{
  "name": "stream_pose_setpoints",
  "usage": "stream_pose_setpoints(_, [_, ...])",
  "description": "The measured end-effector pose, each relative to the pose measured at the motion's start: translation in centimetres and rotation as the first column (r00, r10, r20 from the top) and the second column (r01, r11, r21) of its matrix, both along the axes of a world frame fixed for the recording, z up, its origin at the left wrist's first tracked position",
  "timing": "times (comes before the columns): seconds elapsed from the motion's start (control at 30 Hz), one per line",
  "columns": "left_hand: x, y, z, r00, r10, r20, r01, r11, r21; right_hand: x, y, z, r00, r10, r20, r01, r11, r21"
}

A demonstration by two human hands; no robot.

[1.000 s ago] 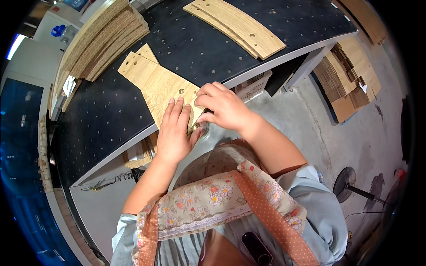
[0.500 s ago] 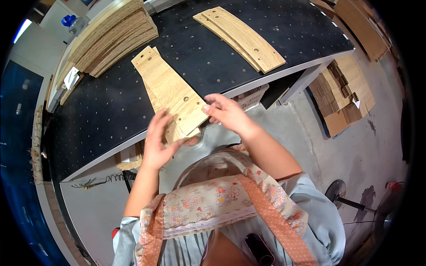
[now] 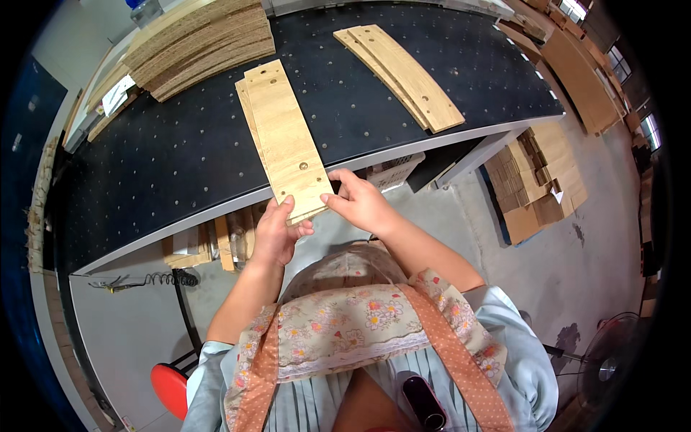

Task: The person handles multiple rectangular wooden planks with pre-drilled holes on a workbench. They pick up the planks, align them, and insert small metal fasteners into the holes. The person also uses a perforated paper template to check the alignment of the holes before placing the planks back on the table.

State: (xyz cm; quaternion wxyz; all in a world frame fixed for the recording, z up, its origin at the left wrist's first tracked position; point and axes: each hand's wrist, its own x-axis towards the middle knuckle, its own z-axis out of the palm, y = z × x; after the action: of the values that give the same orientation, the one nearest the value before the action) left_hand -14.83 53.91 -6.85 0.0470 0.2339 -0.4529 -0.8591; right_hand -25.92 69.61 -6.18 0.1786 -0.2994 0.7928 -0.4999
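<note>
Two light wood-grain boards (image 3: 284,133) with drilled holes lie one on the other, their near ends jutting past the front edge of the dark worktop (image 3: 191,155). The lower board shows as a strip along the left side. My left hand (image 3: 277,232) is closed on the near left corner, thumb on top and fingers bent beneath. At the near right corner my right hand (image 3: 362,205) grips the edge, its thumb against the top. To the right lies another overlapping pair of drilled boards (image 3: 403,75).
A tall stack of chipboard panels (image 3: 205,47) stands at the far left of the worktop. A white basket (image 3: 399,173) sits under the bench. Cardboard pieces (image 3: 536,183) are piled on the floor at right, a fan (image 3: 608,367) stands lower right, and a red stool (image 3: 170,391) lower left.
The upper board has turned to lie more in line with the lower one. My left hand has moved from loosely open to closed on the near corner; my right thumb has come onto the edge.
</note>
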Motion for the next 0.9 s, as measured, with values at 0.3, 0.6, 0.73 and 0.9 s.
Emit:
stream_pose_setpoints(0.3, [-0.7, -0.5, -2.1, 0.998, 0.014, -0.06, -0.013, 1.0, 0.028, -2.4, 3.0, 2.5, 0.982, 0.169, -0.09, -0.158, 0.98, 0.118])
stream_pose_setpoints(0.6, [-0.7, -1.5, -0.2, 0.999, 0.047, -0.018, -0.047, 0.999, 0.014, -12.8, 7.3, 10.7, 0.833, 0.529, -0.165, -0.453, 0.822, 0.345])
stream_pose_setpoints(0.73, [1.1, -3.5, 0.8, 0.983, 0.174, 0.055, -0.174, 0.985, -0.005, -21.1, 5.1, 15.3, 0.696, 0.71, -0.109, -0.565, 0.635, 0.527])
stream_pose_setpoints(0.9, [1.9, -5.3, 1.1, 0.907, 0.401, 0.128, -0.397, 0.916, -0.054, -34.4, -0.8, 14.0, 0.848, 0.524, -0.081, -0.51, 0.847, 0.147])
